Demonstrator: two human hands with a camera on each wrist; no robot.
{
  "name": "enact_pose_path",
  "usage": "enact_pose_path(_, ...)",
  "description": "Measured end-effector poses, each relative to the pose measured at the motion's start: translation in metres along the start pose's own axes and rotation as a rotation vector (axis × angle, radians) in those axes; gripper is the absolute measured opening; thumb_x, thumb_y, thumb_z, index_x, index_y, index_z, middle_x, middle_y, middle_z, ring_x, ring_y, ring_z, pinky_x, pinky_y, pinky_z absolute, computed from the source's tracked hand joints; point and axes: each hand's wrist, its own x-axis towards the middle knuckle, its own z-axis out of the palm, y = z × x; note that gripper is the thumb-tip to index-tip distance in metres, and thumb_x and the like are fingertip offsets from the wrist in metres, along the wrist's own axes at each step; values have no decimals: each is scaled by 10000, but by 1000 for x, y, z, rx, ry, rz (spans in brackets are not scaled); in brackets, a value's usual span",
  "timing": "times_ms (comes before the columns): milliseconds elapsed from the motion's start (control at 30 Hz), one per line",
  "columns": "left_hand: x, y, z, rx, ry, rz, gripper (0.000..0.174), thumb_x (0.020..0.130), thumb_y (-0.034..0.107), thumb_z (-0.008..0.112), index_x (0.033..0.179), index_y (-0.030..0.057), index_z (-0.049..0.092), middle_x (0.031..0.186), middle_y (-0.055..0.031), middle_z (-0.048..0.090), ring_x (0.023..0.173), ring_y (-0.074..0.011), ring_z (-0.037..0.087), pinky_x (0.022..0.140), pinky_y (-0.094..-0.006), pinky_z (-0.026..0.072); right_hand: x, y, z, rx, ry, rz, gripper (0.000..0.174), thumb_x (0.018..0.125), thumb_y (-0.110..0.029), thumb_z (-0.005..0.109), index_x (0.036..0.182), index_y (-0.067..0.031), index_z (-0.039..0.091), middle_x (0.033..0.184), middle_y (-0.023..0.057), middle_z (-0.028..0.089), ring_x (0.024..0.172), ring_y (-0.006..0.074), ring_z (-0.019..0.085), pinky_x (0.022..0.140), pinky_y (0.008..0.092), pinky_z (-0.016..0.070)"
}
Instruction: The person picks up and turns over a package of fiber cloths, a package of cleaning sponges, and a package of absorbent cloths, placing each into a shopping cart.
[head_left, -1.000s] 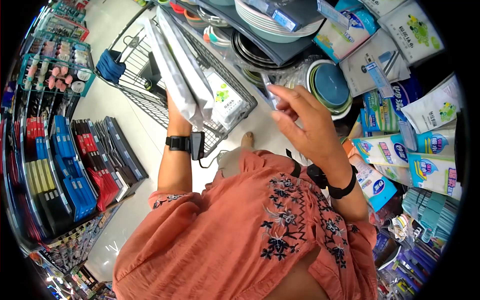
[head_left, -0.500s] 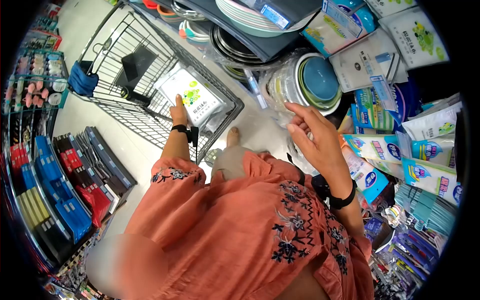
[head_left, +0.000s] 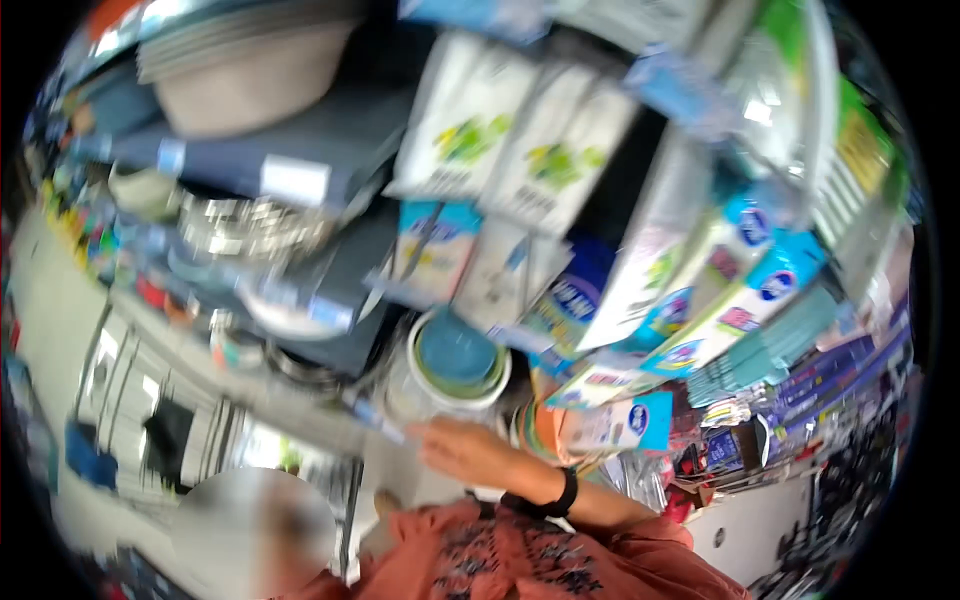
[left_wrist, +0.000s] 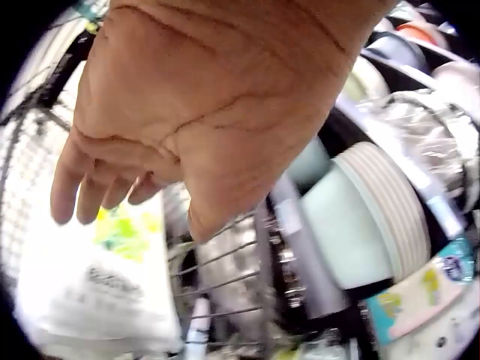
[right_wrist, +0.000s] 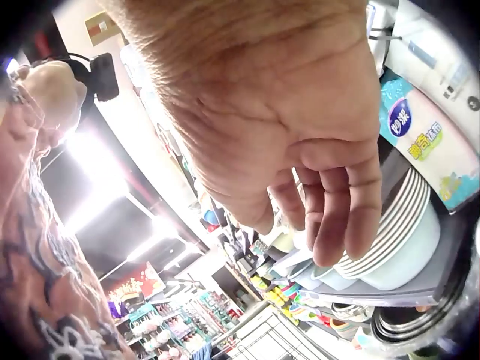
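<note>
My left hand [left_wrist: 202, 105] hangs above the wire cart [left_wrist: 217, 274], fingers relaxed and holding nothing. Beneath its fingertips lies a white packet [left_wrist: 97, 300] with green print; whether they touch is unclear. In the head view that hand is blurred at the lower left. My right hand [head_left: 465, 452] is extended just below a blue bowl [head_left: 455, 348] inside nested basins, with nothing in it. The right wrist view shows that hand [right_wrist: 277, 120] with slightly bent fingers, in front of stacked pale basins [right_wrist: 401, 244]. White packets with green print [head_left: 465, 130] stand on the shelf above.
Dark shelves [head_left: 240, 165] with basins and metalware run along the upper left. Blue-and-white cloth packs [head_left: 740, 310] project at the right, beside teal items [head_left: 765, 345] and purple goods. A dark object [head_left: 170, 435] lies in the cart. Pale floor [head_left: 55, 260] shows at the left.
The head view has swung toward the shelves, putting the cart at the lower left. My left hand no longer presses the white packet with an extended finger. My right fingers look straighter.
</note>
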Motion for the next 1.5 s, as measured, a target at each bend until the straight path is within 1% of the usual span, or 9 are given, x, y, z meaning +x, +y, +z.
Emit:
enact_pose_path(67, -85, 103, 6, -8, -147, 86, 648, 1008, 489, 554, 1389, -33, 510, 1192, -183, 676, 1071, -297, 676, 885, -402, 559, 0, -7, -12, 64, 80, -64, 361, 978, -223, 629, 1305, -74, 598, 961, 125, 612, 796, 285, 634, 710, 382, 496)
enact_pose_path(200, -246, 281, 34, -34, -437, 574, 520, 1037, 355, 563, 1383, -30, 505, 1218, -183, 662, 1068, -272, 683, 833, -378, 583, -11, -20, -34, 123, 72, -33, 340, 970, -208, 635, 1270, -49, 614, 943, 119, 617, 812, 277, 636, 721, 376, 499)
enact_pose_path(333, -329, 396, 85, 41, -491, 1007, 415, 1033, 260, 575, 1337, -20, 542, 1175, -137, 665, 1048, -187, 657, 867, -317, 538, -24, -26, -42, 118, 151, -125, 309, 963, -199, 637, 1227, -37, 636, 939, 123, 627, 820, 278, 638, 732, 376, 505)
enact_pose_path(467, -341, 508, 152, 251, -413, 1344, 499, 1027, 341, 574, 1374, -13, 519, 1195, -124, 653, 1046, -186, 628, 896, -308, 506, -46, -30, -50, 163, 210, -107, 301, 964, -187, 628, 1222, -32, 638, 943, 134, 636, 825, 281, 650, 737, 369, 512)
enact_pose_path(600, -315, 616, 222, 256, -257, 1453, 765, 946, 540, 618, 1382, -78, 498, 1229, -169, 626, 1096, -224, 604, 934, -330, 487, -77, -28, -56, 153, 279, -54, 314, 965, -183, 629, 1242, -35, 630, 970, 139, 648, 843, 273, 665, 740, 366, 520)
enact_pose_path(700, -266, 688, 254, 292, -138, 1432, 808, 911, 554, 653, 1374, -94, 511, 1282, -200, 606, 1156, -254, 584, 970, -348, 462, -105, -30, -64, 160, 356, 14, 322, 964, -181, 636, 1251, -35, 627, 990, 144, 657, 858, 266, 674, 743, 357, 524)
enact_pose_path(900, -281, 710, 267, 214, -253, 1539, 829, 847, 561, 711, 1333, -93, 558, 1296, -222, 614, 1191, -310, 594, 1007, -342, 442, -148, -18, -70, 173, 496, 152, 310, 980, -157, 624, 1259, -24, 634, 940, 107, 645, 841, 202, 652, 736, 315, 507)
enact_pose_path(1233, -238, 739, 302, 188, -333, 1425, 844, 794, 572, 776, 1293, -84, 594, 1210, -208, 672, 1094, -296, 658, 963, -351, 490, -149, -17, -64, 184, 532, 224, 306, 968, -202, 646, 1213, -19, 648, 930, 156, 662, 817, 276, 667, 711, 366, 519)
enact_pose_path(1500, -235, 750, 301, 238, -212, 1441, 921, 763, 626, 773, 1221, -153, 599, 1152, -243, 682, 1043, -317, 673, 917, -350, 506, -151, -11, -50, 232, 520, 248, 311, 959, -191, 651, 1216, -15, 646, 898, 155, 671, 783, 270, 674, 694, 365, 521)
